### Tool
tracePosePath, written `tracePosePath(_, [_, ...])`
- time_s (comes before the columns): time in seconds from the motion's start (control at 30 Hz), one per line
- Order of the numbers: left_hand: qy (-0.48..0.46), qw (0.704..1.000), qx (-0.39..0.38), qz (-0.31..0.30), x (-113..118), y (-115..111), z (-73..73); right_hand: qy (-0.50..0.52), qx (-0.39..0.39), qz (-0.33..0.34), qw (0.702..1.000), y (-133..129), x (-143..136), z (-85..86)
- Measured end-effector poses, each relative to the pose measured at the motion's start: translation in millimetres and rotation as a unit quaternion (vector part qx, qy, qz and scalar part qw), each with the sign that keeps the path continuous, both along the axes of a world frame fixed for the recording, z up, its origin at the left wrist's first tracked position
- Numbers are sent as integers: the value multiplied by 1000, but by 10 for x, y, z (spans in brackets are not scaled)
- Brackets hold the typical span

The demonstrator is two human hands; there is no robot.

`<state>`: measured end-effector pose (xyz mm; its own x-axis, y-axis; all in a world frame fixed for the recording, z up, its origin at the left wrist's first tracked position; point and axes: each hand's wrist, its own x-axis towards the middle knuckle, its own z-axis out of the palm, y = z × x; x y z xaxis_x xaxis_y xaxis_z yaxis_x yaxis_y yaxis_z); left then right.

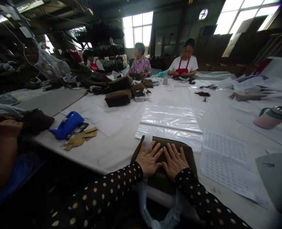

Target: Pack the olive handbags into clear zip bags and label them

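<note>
A dark olive-brown bag (pixel 186 152) lies at the near edge of the white table, its plastic-wrapped handle (pixel 144 203) hanging down toward me. Flat on the bag's upper face rests my left hand (pixel 149 159), fingers spread. Beside it my right hand (pixel 175 160) also presses flat with fingers apart, the two thumbs almost touching. A white strip (pixel 148 139) shows at the bag's far edge, by my left fingertips. Just beyond the bag is a stack of clear plastic bags (pixel 171 119).
Left are a blue tape dispenser (pixel 70 124) and brown paper tags (pixel 80 139). A co-worker's hand (pixel 8 127) is at far left. Printed label sheets (pixel 226 159) lie right, near a pink cup (pixel 271 117). More brown bags (pixel 119 92) are piled farther back, with several people beyond.
</note>
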<state>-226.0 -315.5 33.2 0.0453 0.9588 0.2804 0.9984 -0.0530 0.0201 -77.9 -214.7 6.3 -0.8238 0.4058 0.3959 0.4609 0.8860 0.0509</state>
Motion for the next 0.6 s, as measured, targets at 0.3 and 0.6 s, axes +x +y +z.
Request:
tracePosePath(0.3, [-27,1000,1,7,91,-70,76,24,-49,3,999,-98,63,130])
tracePosePath(0.6, [-113,983,14,-141,-427,52,130,22,-8,-1,1000,94,44,135])
